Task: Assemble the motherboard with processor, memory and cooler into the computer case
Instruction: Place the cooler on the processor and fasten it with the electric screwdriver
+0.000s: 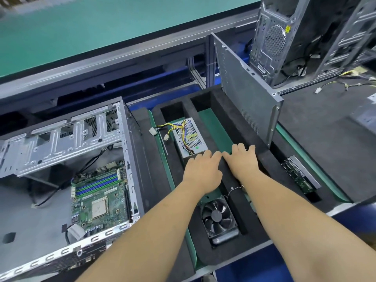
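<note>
An open grey computer case (67,139) lies on its side at the left. A green motherboard (99,198) sits inside it, with blue and green memory slots and a bare square processor (99,208). The black cooler fan (218,217) rests in a pocket of the black foam tray (234,259), below my arms. My left hand (201,169) lies flat, fingers out, touching the near edge of the power supply (190,137). Beside it, my right hand (243,161) rests flat on the foam divider, fingers extended. Neither hand holds anything.
A grey side panel (246,94) stands upright in the tray's right slot. A green circuit card (301,176) lies in the far right pocket. Two more upright cases (284,37) stand at the back right with loose yellow cables. A green conveyor mat (101,25) runs behind.
</note>
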